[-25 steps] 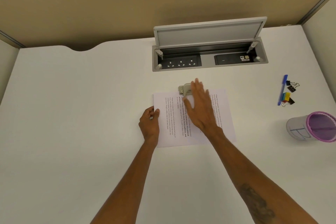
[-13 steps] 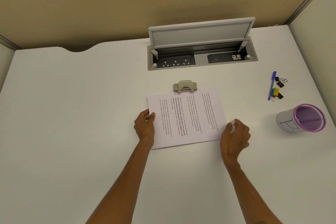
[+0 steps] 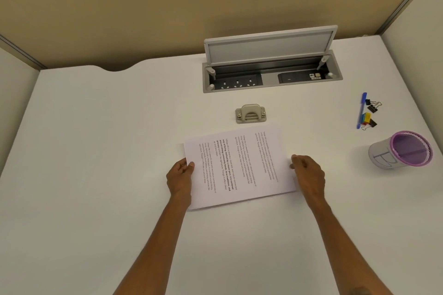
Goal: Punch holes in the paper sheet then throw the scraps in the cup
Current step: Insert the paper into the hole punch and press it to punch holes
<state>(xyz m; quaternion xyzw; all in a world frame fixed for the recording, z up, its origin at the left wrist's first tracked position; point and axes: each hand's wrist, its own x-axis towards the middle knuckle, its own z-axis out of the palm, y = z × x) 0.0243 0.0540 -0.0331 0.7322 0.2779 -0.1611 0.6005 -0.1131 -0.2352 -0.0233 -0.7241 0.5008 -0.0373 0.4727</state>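
A printed paper sheet [image 3: 239, 167] lies on the white desk, turned sideways with its text running up and down. My left hand [image 3: 181, 176] pinches its left edge, and my right hand [image 3: 308, 175] grips its right edge. A small beige hole punch [image 3: 250, 114] sits just beyond the sheet's far edge, apart from it. At the right stands a grey cup with a purple mesh rim [image 3: 400, 151], tilted toward me.
An open power-socket box [image 3: 271, 74] with a raised lid is sunk into the desk behind the punch. A blue pen [image 3: 361, 110] and several binder clips [image 3: 370, 115] lie at the far right. Partition walls close the desk at the back and sides.
My right hand left the punch and came down to the sheet's right edge, where it now grips. The sheet has slid toward me, out from the punch. The left hand kept its hold.
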